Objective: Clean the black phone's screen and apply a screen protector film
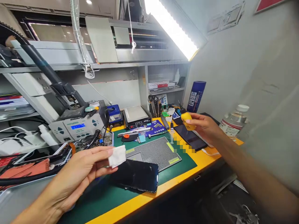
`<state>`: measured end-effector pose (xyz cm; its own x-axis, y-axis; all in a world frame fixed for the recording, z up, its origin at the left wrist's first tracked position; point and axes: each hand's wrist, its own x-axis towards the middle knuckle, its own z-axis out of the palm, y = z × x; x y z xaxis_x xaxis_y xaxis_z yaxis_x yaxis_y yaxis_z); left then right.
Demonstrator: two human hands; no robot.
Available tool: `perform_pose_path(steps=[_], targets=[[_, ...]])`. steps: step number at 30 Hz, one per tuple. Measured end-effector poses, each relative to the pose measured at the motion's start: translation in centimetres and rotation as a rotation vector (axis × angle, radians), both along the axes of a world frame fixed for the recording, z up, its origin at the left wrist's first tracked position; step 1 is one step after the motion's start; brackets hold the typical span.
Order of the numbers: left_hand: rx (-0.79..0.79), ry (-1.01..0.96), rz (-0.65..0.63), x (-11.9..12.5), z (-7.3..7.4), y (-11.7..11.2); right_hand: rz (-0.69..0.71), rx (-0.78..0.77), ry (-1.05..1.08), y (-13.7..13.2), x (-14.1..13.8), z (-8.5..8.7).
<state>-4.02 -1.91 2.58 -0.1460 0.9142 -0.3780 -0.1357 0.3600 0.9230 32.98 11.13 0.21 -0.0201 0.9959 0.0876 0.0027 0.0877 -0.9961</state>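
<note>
Between the thumb and fingers of my left hand (80, 172) is a folded white wipe (117, 156). Below and right of it a black smartphone (140, 175) lies on the green mat (112, 205), its near edge close to the mat's front. My right hand (206, 126) grips a small yellow bottle (188, 120) with a dark, thin-tipped top, held over the back right of the table. Beneath that bottle lies a second dark phone (190, 137). A grey perforated pad (154, 154) with yellow-green labels is just behind the first phone.
At the left stands a soldering station (77, 126) with a blue display. A clear bottle with a white cap (234, 121) and a tall blue can (196, 96) are at the right. Pens, tweezers and a syringe (172, 135) lie behind the pad. A bright lamp (173, 28) hangs above.
</note>
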Motion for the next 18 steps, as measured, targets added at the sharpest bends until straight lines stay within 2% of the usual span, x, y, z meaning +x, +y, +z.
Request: perform_pose_path(steps=[3,9,15,18], targets=[[-0.011,-0.003,0.016,-0.7,0.3,0.0,-0.123,0.027,-0.104,2.2,0.5,-0.1],[0.012,0.042,0.074,-0.8,0.8,-0.1,-0.267,0.079,-0.380,6.3,0.0,-0.7],[-0.001,0.033,0.080,-0.2,0.3,-0.2,-0.275,0.088,-0.668,10.8,-1.9,-1.3],[0.001,0.029,0.070,0.1,0.3,-0.3,-0.234,0.086,-0.777,12.4,-3.0,-1.9]])
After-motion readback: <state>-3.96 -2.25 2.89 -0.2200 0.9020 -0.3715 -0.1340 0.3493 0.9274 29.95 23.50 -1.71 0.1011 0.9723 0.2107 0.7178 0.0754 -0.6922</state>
